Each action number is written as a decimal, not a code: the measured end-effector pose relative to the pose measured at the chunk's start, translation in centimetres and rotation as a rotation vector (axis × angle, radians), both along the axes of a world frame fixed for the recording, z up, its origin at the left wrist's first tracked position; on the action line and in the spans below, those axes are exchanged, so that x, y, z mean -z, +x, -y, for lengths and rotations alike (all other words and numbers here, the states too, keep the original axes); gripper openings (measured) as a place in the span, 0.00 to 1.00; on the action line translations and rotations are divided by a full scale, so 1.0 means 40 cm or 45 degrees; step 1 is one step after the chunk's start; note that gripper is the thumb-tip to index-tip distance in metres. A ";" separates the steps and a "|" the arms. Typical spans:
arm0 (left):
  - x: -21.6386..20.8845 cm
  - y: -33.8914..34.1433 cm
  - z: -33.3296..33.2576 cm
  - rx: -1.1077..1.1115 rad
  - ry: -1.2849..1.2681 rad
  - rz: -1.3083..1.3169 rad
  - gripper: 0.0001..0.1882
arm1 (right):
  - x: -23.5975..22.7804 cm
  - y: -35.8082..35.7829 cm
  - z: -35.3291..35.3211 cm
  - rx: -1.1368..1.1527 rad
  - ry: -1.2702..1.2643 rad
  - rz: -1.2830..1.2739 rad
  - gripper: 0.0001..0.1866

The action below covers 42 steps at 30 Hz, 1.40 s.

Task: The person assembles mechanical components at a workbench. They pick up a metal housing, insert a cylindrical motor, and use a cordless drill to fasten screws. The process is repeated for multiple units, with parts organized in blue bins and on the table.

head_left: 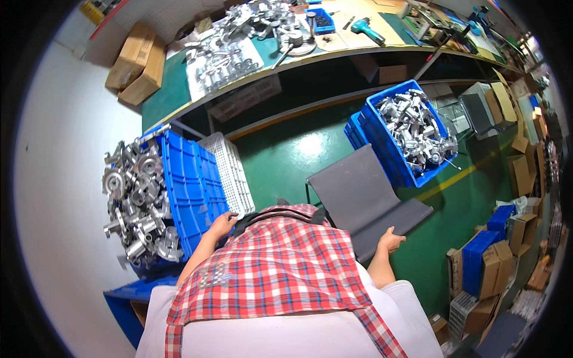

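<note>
— While looking down past the red plaid apron (pixel 268 262), where to find the left hand (pixel 223 223)?
— Low, just beside the blue plastic crate (pixel 185 179), near the close end of the white perforated basket (pixel 230 170). With fingers loosely bent; cannot tell whether touching either, or pinching anything.
— And the right hand (pixel 391 240)?
— At the front edge of the dark grey chair (pixel 352 185), with fingers partly curled. Cannot tell whether gripping the seat or only resting by it.
— Where to place that chair?
— On the green floor (pixel 298 149), just right of the apron, near the right-hand blue crate (pixel 385 140).
— Filled with?
— Heaped with silver metal castings (pixel 412 122), much like the left crate.
— And beyond?
— Across the far side, a long table (pixel 164 86), with more castings, a small blue bin (pixel 327 30) and a teal power drill (pixel 368 31) on top. Far right, cardboard boxes (pixel 496 269).
</note>
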<state>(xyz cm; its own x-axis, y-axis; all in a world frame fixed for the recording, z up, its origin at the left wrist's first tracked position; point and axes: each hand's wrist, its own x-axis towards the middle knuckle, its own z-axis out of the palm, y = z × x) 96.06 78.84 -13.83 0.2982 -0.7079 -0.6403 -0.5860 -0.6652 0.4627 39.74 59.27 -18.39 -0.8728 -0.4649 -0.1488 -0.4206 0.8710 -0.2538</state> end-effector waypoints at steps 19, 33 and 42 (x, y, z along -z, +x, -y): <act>0.007 0.252 0.056 0.274 0.039 0.106 0.17 | -0.024 0.025 -0.002 0.042 -0.037 0.000 0.34; -0.008 0.359 0.189 0.420 0.193 0.135 0.19 | 0.025 0.113 0.054 -0.203 -0.368 0.106 0.34; -0.010 0.325 0.212 0.331 0.054 0.037 0.19 | -0.043 0.138 0.129 -0.023 -0.055 0.098 0.34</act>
